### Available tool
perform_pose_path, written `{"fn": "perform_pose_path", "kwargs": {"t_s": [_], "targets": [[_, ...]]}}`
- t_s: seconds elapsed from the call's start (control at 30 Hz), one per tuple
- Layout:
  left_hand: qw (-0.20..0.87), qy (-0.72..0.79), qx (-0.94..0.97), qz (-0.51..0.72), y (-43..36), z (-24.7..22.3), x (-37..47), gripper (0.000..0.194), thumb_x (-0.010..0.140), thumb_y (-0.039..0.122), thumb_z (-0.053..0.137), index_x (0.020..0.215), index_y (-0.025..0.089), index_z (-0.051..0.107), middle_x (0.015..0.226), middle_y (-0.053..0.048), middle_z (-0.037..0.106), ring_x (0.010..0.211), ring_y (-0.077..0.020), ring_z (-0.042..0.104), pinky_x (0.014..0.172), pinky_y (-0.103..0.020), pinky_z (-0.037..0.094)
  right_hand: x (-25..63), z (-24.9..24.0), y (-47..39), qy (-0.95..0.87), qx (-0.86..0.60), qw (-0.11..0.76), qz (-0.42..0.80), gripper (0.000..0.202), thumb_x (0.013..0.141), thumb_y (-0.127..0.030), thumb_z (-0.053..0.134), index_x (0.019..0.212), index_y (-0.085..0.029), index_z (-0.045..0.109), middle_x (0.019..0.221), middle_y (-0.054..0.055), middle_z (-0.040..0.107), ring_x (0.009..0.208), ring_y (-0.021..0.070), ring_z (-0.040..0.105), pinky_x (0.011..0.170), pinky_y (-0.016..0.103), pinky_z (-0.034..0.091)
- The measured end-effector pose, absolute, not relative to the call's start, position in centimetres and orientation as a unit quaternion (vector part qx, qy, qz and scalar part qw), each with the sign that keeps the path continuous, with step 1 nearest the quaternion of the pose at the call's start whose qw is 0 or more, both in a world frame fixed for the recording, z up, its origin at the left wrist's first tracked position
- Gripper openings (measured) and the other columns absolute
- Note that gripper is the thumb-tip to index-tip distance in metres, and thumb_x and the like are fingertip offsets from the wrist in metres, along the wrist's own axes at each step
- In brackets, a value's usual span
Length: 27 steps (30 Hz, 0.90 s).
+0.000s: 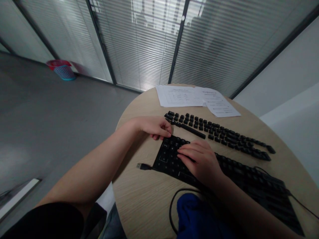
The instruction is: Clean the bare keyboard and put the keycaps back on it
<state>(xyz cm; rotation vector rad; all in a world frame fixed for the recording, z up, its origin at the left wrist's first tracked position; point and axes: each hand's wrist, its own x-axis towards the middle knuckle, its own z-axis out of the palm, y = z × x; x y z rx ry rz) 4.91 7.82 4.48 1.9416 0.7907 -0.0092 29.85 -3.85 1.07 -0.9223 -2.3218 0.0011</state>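
A black keyboard (166,156) lies on the round wooden table (139,199), several of its key positions showing no keycap. My left hand (159,127) is at its far left corner, fingers curled in; whatever is between the fingertips is hidden. My right hand (201,161) rests on the keys with fingers stretched forward and the thumb slightly apart, nothing visible in it. Behind the keyboard, loose black keycaps (214,127) stand in rows. A long black bar (193,130), perhaps a space bar, lies in front of them near my left hand.
Printed papers (181,96) lie at the table's far edge. A USB plug (144,166) sticks out left of the keyboard. A black cable (171,205) loops beside blue cloth (193,212) at the near edge. On the floor by the blinds stands a waste basket (64,71).
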Motion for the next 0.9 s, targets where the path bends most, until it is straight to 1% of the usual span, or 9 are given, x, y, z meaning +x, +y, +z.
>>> {"fn": "perform_pose_path", "kwargs": {"t_s": [0.27,0.37,0.53,0.67,0.9], "targets": [[0.495,0.320,0.808,-0.005,7.79,4.38,4.84,0.021,0.093,0.037,0.057,0.100,0.018,0.064,0.070,0.000,0.065,0.055,-0.0126,0.057,0.049,-0.023,0.041,29.64,0.97,-3.80,-0.885,-0.343,0.315,-0.002,0.011,0.094,-0.018,0.070,0.093,-0.024,0.080,0.097,0.003,0.081,0.085,0.0218,0.069,0.085,0.043,0.052],[0.494,0.319,0.808,-0.005,7.82,4.36,4.84,0.022,0.093,0.036,0.057,0.100,0.017,0.065,0.071,0.000,0.065,0.054,-0.0125,0.057,0.048,-0.022,0.042,29.54,1.04,-3.80,-0.885,-0.340,0.319,0.001,0.011,0.094,-0.016,0.070,0.093,-0.023,0.079,0.098,0.004,0.080,0.088,0.0228,0.068,0.086,0.044,0.052],[0.496,0.324,0.806,-0.008,7.84,4.47,4.87,0.024,0.092,0.038,0.058,0.101,0.017,0.065,0.072,-0.001,0.064,0.055,-0.0129,0.057,0.047,-0.022,0.041,29.42,1.20,-3.75,-0.876,-0.355,0.324,0.033,0.011,0.092,-0.015,0.070,0.088,-0.021,0.078,0.101,0.007,0.076,0.094,0.0245,0.067,0.088,0.045,0.052],[0.496,0.328,0.804,-0.007,7.79,4.57,4.95,0.024,0.092,0.038,0.059,0.102,0.017,0.065,0.073,-0.001,0.064,0.054,-0.0124,0.057,0.048,-0.022,0.042,29.47,1.17,-3.75,-0.872,-0.362,0.326,0.046,0.009,0.090,-0.016,0.070,0.089,-0.021,0.078,0.108,0.010,0.074,0.101,0.0265,0.066,0.091,0.047,0.051],[0.495,0.330,0.804,-0.004,7.74,4.63,4.97,0.023,0.091,0.038,0.059,0.100,0.017,0.064,0.076,-0.002,0.065,0.056,-0.0124,0.058,0.048,-0.023,0.043,29.39,1.44,-3.74,-0.873,-0.363,0.319,0.061,0.009,0.091,-0.016,0.068,0.089,-0.020,0.077,0.114,0.011,0.075,0.106,0.0281,0.066,0.098,0.051,0.049]]}}
